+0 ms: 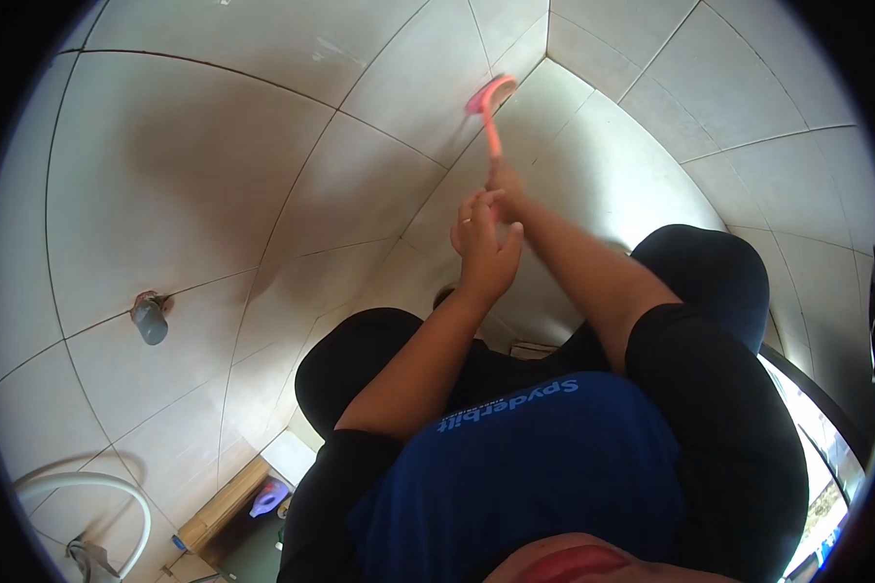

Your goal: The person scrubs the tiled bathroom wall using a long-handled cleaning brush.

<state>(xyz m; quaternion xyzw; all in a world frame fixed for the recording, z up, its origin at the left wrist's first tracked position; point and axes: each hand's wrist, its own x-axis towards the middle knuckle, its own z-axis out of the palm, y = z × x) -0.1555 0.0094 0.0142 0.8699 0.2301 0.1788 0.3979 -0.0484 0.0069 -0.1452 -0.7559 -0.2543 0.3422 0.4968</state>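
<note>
A long-handled pink scrub brush [492,126] has its head against the tiled wall [399,107], by the seam where wall and floor meet. My right hand [505,183] is wrapped round its handle, slightly blurred by motion. Just below, my left hand [486,243], with a ring on one finger, curls round the lower end of the handle. A bit of pink shows between its fingers and thumb. The bristles are mostly hidden behind the brush head.
A grey capped pipe stub [150,319] sticks out of the wall at left. A white hose [97,479] loops at lower left. Near it, a purple bottle [269,497] stands by a wooden ledge [226,502]. My bent knees [705,272] flank my arms, and another tiled wall [749,78] rises at right.
</note>
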